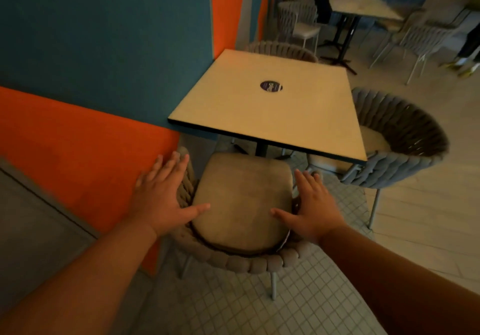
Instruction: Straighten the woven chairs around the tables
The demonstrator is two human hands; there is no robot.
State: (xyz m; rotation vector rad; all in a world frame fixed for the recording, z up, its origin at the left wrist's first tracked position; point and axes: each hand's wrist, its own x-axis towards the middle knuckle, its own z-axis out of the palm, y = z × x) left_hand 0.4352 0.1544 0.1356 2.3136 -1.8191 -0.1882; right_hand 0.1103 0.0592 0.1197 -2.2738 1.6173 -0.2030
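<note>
Sticker (271,86): mid tabletop (233,106), writing too blurred for us
Near woven chair (241,204): at tabletop's near edge, seat facing table
Our left hand (161,194): spread flat, on left arm
Our right hand (311,204): spread flat, on right arm, gripping nothing

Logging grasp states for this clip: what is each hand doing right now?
Left hand: open, fingers spread, over the near chair woven left arm; contact unclear.
Right hand: open, fingers spread, at the chair's right arm; holding nothing.
</note>
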